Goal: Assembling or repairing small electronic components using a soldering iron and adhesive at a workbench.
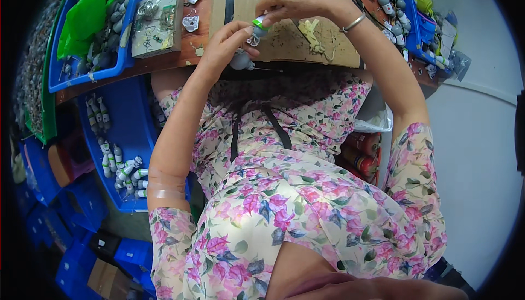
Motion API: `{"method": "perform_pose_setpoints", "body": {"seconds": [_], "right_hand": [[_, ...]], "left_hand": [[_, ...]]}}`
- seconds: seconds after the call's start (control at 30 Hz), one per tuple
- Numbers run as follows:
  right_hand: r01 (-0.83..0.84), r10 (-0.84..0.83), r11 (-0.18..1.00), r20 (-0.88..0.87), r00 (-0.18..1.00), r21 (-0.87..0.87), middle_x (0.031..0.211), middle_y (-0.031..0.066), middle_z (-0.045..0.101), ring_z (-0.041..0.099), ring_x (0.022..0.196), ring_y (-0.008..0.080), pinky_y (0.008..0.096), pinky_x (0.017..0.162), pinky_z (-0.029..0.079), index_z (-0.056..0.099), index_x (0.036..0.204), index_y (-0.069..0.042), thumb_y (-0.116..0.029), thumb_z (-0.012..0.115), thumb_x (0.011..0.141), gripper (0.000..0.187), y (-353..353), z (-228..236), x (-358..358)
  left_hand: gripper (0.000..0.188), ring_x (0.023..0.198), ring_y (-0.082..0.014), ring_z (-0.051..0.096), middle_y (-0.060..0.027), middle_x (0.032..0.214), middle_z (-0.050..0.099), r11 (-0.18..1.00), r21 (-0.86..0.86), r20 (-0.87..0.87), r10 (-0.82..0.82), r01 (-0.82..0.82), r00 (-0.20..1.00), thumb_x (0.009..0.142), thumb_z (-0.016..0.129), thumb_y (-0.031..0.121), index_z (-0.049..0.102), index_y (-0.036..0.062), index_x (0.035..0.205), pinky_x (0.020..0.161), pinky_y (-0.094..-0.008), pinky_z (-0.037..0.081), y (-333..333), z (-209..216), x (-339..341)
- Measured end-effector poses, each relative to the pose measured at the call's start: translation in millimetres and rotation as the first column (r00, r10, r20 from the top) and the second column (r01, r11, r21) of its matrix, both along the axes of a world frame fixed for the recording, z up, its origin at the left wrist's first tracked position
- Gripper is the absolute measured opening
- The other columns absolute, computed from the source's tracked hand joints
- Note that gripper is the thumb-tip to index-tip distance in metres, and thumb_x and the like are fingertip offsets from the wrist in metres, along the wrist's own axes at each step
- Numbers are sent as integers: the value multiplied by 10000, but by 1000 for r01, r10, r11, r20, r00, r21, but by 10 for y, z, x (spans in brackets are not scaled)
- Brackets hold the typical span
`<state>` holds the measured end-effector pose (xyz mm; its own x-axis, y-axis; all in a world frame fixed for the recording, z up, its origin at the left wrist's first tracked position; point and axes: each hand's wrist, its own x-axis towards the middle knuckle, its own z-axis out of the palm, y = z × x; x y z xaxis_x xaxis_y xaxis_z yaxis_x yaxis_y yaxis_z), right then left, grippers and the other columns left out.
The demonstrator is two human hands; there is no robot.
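Beneath the grip and off to its right lies a cardboard sheet (340,47). Arching over from the upper right, the right hand (290,6) pinches with bent fingertips; from the lower left, the left hand (225,47) is curled, thumb and forefinger closed. Both have hold of one green-banded grey piece (260,28), right between them, its long axis slanting from the right fingertips down-left, neither hand clearly nearer. Just under the left fingers is a grey bulb (239,60), its thin pin (269,70) pointing right; what supports it cannot be told.
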<state>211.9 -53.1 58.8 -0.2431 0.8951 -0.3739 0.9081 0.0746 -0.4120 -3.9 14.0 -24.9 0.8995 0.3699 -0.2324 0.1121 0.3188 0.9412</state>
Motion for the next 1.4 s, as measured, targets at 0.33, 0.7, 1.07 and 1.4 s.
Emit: {"method": "perform_pose_setpoints", "body": {"seconds": [0.33,0.7,1.07,1.4], "right_hand": [[-53,62,997,-165,984,63,804,118,679,684,755,237,380,660,510,571,972,-6,-320,682,906,340,336,-245,-37],[-34,44,997,-142,989,70,982,152,661,657,937,287,417,759,501,560,1080,-43,-232,661,900,279,149,-11,-84],[450,-641,403,-105,760,797,990,103,597,602,980,307,426,848,486,594,1046,-71,-222,696,848,269,-1218,-980,-207],[252,-785,340,125,607,906,1142,88,526,528,1050,292,411,891,457,521,1281,-124,-344,750,809,569,-1007,-713,660]], "left_hand": [[489,714,-115,621,-51,880,628,998,-6,-77,-67,67,995,1006,551,436,558,19,1261,664,-244,508,54,107,15],[372,788,-172,650,-87,963,622,996,-30,-65,-83,81,994,1040,492,308,508,19,1274,730,-326,550,19,124,37],[265,785,-175,658,-87,978,633,995,-84,37,61,-58,997,1035,474,286,529,44,1132,708,-334,570,39,-37,112],[290,829,-188,673,-107,1026,639,988,-122,57,105,-97,993,1017,515,313,522,38,1105,748,-338,575,-118,-18,202]]}}
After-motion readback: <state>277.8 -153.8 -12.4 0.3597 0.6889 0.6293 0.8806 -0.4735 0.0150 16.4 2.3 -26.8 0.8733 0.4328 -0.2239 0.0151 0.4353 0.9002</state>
